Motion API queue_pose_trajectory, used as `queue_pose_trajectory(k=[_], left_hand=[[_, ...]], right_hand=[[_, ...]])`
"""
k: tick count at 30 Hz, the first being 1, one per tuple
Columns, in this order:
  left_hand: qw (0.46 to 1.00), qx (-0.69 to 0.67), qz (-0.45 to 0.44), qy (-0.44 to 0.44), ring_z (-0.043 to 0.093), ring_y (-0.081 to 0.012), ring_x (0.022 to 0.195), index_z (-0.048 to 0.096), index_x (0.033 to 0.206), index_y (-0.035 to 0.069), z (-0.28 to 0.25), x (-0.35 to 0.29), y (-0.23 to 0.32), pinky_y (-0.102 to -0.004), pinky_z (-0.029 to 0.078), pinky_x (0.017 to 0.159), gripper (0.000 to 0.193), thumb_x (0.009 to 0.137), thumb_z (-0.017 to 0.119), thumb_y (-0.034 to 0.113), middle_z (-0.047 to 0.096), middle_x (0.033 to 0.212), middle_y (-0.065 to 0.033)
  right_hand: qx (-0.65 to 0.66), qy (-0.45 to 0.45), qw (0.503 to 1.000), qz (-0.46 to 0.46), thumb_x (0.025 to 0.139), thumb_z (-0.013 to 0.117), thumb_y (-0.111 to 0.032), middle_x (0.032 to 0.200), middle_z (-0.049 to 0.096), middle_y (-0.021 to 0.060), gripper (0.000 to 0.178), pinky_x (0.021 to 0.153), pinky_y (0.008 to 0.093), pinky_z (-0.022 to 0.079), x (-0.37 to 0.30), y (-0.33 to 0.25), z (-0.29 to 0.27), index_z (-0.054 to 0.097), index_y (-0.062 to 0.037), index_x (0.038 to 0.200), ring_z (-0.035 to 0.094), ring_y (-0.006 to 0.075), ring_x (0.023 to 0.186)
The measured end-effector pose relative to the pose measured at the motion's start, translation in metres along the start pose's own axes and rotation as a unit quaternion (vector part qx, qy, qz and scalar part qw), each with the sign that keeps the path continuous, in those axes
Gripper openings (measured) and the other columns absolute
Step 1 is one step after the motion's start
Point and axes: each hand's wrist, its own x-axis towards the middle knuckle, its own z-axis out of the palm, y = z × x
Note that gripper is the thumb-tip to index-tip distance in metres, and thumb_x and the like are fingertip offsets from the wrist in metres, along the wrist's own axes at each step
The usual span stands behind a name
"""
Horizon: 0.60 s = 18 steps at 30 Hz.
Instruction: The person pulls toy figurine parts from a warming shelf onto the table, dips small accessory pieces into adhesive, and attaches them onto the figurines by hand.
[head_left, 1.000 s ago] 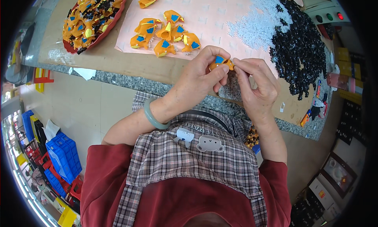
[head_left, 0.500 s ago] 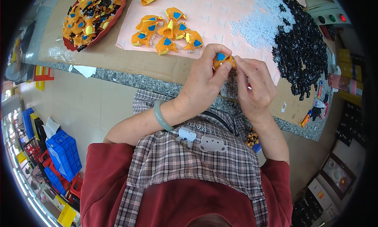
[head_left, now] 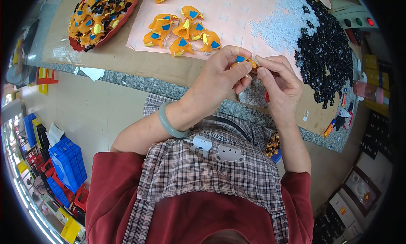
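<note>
My left hand (head_left: 220, 77) pinches a small orange toy piece with a blue patch (head_left: 242, 60) just above the table's near edge. My right hand (head_left: 277, 81) meets it from the right, fingertips pressed on the same piece. A grey-green bangle (head_left: 168, 123) circles my left wrist. Several finished orange pieces with blue patches (head_left: 182, 30) lie in a cluster on the pink sheet (head_left: 228, 11) beyond my hands.
A red tray (head_left: 103, 13) heaped with orange parts stands at the far left. A pile of small black parts (head_left: 327, 62) and a spread of pale translucent parts (head_left: 281, 26) lie at the right. Blue crates (head_left: 67, 161) stand on the floor at the left.
Both hands stay together on the orange piece, fingers shifting slightly around it. The head view has drifted a little, nothing else moved.
</note>
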Motion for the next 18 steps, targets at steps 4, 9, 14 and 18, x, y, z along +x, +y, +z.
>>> queue_pose_trajectory(k=[4, 9, 14, 18], left_hand=[[0.998, 0.058, 0.015, 0.005, 0.046, -0.0051, 0.065, 0.051, 0.119, 0.003, 0.002, -0.004, 0.002, -0.0186, 0.038, 0.056, 0.023, 0.098, 0.055, 0.012, 0.056, 0.083, -0.0015], [0.992, 0.116, 0.044, 0.019, 0.047, -0.0055, 0.064, 0.05, 0.117, 0.003, 0.004, -0.004, -0.001, -0.0188, 0.039, 0.056, 0.02, 0.099, 0.052, 0.01, 0.055, 0.082, -0.0018], [0.987, 0.151, 0.054, 0.023, 0.052, -0.0082, 0.063, 0.048, 0.112, 0.002, -0.003, -0.004, 0.0, -0.0241, 0.042, 0.054, 0.016, 0.098, 0.052, 0.007, 0.054, 0.074, -0.0034], [0.946, 0.298, 0.121, -0.031, 0.057, -0.0097, 0.071, 0.05, 0.115, 0.003, -0.015, -0.008, 0.029, -0.0226, 0.047, 0.062, 0.021, 0.096, 0.056, 0.007, 0.058, 0.085, -0.0038]], right_hand=[[-0.109, -0.009, 0.994, -0.022, 0.087, 0.063, 0.009, 0.097, 0.063, 0.009, 0.023, 0.071, 0.024, 0.051, 0.002, -0.005, 0.0, 0.069, 0.002, 0.108, 0.062, 0.0137, 0.081], [-0.275, -0.012, 0.947, -0.168, 0.082, 0.066, 0.01, 0.09, 0.064, 0.0104, 0.025, 0.064, 0.0252, 0.05, 0.005, -0.005, 0.003, 0.07, 0.0002, 0.104, 0.062, 0.0162, 0.076], [-0.274, -0.051, 0.937, -0.21, 0.078, 0.068, 0.011, 0.089, 0.063, 0.0121, 0.026, 0.059, 0.0261, 0.05, 0.011, -0.008, -0.005, 0.069, 0.0001, 0.102, 0.063, 0.0187, 0.071], [-0.225, -0.086, 0.955, -0.174, 0.078, 0.067, 0.012, 0.095, 0.063, 0.0139, 0.027, 0.062, 0.0276, 0.052, 0.016, -0.027, -0.001, 0.068, 0.001, 0.103, 0.064, 0.0213, 0.074]])
